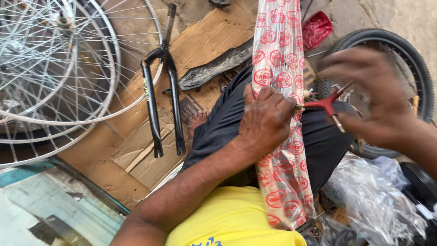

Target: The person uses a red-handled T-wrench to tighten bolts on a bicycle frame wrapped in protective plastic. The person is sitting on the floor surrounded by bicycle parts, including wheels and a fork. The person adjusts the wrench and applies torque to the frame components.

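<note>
Gripping: my left hand (266, 119) is closed around the long wrapped part (282, 114), a tube-like piece in clear plastic printed with red marks, which lies across my lap and runs up and away from me.
Tool: my right hand (378, 98) is blurred with motion; its fingers are curled about the red three-armed wrench (327, 105), just to the right of the left hand's fingertips, one arm of the tool pointing toward the wrapped part.
Doing it well: I judge the left hand should clamp hard near the working point so the wrapped part cannot roll, and the wrench tip should sit square on its fitting before any turn. The fitting itself is too small and blurred to make out.
Wrapping as container: the printed sleeve covers the part along its whole visible length; what is inside I cannot tell beyond a long narrow shape.
Bags: crumpled clear plastic bags (378, 196) lie below the right hand; their contents are unclear.
Beyond the right hand: a tyred wheel (409, 59) and a red reflector-like piece (316, 28).
Left of the left hand: a black fork (166, 91) on flattened cardboard (136, 150), and bare spoked rims (59, 68) farther left.
</note>
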